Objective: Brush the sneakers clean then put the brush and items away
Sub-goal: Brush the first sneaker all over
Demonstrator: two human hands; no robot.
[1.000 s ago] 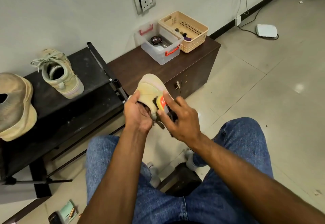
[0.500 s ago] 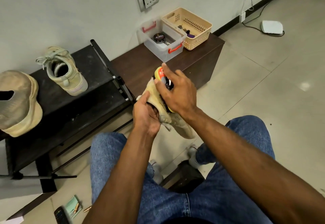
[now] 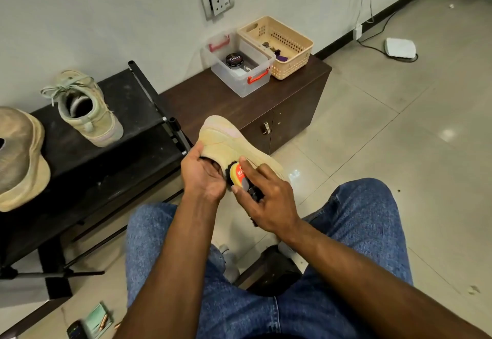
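My left hand [image 3: 203,176] grips a beige sneaker [image 3: 229,141] at its opening, holding it above my knees with the toe pointing away. My right hand [image 3: 262,197] holds a shoe brush [image 3: 238,175] with a yellow and red back and black bristles, pressed against the sneaker's side near the opening. The matching beige sneaker [image 3: 85,110] with pale laces stands on the black shoe rack [image 3: 111,157] to the left. A clear plastic box [image 3: 239,68] with red handles holds a round polish tin [image 3: 234,60].
A beige basket [image 3: 279,46] with small items sits beside the clear box on a dark wooden cabinet [image 3: 213,99]. A worn tan shoe [image 3: 18,157] lies at the rack's left end. A phone and green packet [image 3: 93,322] lie on the tiled floor. A white device [image 3: 399,47] with cables lies far right.
The brush came back down the sneaker from near the toe to beside the opening. The sneaker turned so its side faces up, and both hands dropped lower toward my knees.
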